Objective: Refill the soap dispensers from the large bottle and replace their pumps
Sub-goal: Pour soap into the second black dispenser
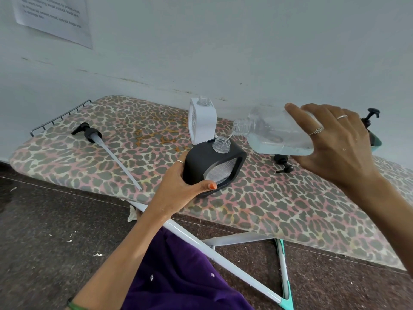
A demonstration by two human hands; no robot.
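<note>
Head view: pouring under way.
Right hand [335,142]: grips tilted bottle [279,133], mouth over black dispenser [214,166] neck to pour.
Left hand [181,184]: clasps dispenser, steadying it on ironing board [89,166].
White dispenser [202,121]: behind, uncapped, waiting.
Pump [93,135]: lying aside, left.

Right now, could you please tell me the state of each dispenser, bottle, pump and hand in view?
Large bottle: uncapped, tipped, pouring.
Black dispenser: open, tilted, receiving soap.
White dispenser: upright, pump off.
Long-tube pump: lying on the board.
Small black pump: lying loose.
Left hand: grips black dispenser.
Right hand: holds large bottle.
</note>
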